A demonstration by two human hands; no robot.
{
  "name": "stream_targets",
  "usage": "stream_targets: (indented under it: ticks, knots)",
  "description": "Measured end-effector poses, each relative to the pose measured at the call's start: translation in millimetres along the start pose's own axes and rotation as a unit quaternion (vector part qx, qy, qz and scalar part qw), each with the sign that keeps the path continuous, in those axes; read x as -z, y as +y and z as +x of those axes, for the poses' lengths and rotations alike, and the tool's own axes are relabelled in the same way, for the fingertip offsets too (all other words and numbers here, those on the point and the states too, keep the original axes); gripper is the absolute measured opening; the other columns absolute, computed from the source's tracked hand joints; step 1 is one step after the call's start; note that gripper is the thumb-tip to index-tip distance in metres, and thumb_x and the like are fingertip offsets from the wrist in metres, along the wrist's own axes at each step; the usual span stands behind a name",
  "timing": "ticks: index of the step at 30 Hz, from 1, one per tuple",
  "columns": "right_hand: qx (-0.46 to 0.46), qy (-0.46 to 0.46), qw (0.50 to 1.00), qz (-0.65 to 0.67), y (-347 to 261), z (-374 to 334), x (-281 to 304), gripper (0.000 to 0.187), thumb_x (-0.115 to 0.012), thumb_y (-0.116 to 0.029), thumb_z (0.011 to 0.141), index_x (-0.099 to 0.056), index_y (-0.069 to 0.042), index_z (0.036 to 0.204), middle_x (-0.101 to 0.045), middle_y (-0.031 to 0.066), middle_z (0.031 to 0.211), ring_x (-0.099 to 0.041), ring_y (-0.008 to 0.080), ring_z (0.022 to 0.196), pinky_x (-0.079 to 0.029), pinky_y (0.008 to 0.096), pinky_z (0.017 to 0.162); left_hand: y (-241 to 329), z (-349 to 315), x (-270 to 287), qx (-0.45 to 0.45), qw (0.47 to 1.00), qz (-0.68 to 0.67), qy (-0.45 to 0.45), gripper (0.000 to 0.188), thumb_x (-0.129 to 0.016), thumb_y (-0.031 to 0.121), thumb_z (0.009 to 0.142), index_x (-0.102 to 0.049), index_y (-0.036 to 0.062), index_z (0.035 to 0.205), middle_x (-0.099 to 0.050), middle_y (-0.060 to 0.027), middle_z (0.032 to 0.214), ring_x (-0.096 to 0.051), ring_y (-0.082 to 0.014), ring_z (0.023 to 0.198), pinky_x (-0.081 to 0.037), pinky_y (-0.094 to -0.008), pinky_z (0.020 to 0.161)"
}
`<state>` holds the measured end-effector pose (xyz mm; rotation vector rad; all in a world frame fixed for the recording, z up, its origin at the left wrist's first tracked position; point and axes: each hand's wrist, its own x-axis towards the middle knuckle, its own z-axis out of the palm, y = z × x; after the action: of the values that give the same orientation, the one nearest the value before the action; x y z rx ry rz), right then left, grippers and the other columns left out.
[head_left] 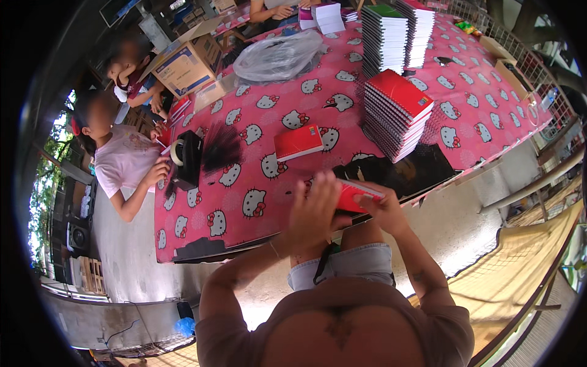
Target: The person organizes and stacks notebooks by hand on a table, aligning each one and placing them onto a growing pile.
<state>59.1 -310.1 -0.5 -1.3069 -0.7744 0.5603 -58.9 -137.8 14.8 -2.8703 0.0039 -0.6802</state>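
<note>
At the table's near edge my right hand (387, 210) grips a red-covered notebook (351, 198), its thumb on the cover near the right end. My left hand (313, 211) is raised at the notebook's left end with fingers stretched out, slightly blurred by motion. Whether its palm touches the notebook I cannot tell. Just beyond my hands another red notebook (298, 143) lies flat. To its right stands a tall stack of red spiral notebooks (398, 113), leaning a little. Black spiral binding coils (223, 147) lie in a bunch to the left.
Green-topped (385, 40) and red-topped (419, 30) notebook stacks stand farther back on the pink patterned tablecloth (257, 177). A tape dispenser (186, 160), clear plastic bag (278, 55) and cardboard box (186, 64) lie to the left and back. A person (125, 153) handles a red notebook at the left.
</note>
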Motion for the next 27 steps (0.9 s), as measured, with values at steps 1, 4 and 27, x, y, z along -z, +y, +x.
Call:
stream_targets:
  ticks: [1, 4, 27]
  knots:
    - [-0.012, -0.008, 1.0, 0.008, 1.3, 0.2, 0.3, 0.034, -0.066, -0.005, 0.095, -0.064, 0.001, 0.128, -0.068, 0.0009, 0.104, -0.059, 0.0052, 0.089, -0.05, 0.0211, 0.077, -5.2, 13.6, 8.6, 0.018, 0.999, 0.02, 0.019, 0.089, -0.034, 0.065, 0.096, -0.037, -0.0083, 0.145, -0.033, -0.03, 0.154, -0.03, -0.0442, 0.146, -0.017, -0.0663, 0.114]
    - [-0.034, -0.022, 0.999, 0.02, -13.1, 0.0, -6.1, 0.036, -0.066, -0.004, 0.095, -0.062, 0.002, 0.13, -0.068, 0.0026, 0.109, -0.061, 0.0073, 0.095, -0.051, 0.0223, 0.082, -10.3, 15.6, 12.7, -0.015, 1.0, 0.002, -0.021, 0.087, -0.032, 0.065, 0.095, -0.043, -0.0083, 0.141, -0.038, -0.0296, 0.151, -0.033, -0.0435, 0.144, -0.023, -0.0652, 0.112]
    - [0.035, -0.031, 0.996, -0.082, 47.6, 10.6, -0.3, 0.031, -0.063, 0.001, 0.089, -0.067, -0.001, 0.12, -0.075, 0.0112, 0.096, -0.067, 0.011, 0.089, -0.054, 0.0299, 0.078, 14.5, 16.5, -20.3, -0.059, 0.996, -0.069, 0.0, 0.082, -0.033, 0.063, 0.097, -0.042, -0.0022, 0.146, -0.04, -0.0218, 0.153, -0.035, -0.035, 0.145, -0.017, -0.0591, 0.117]
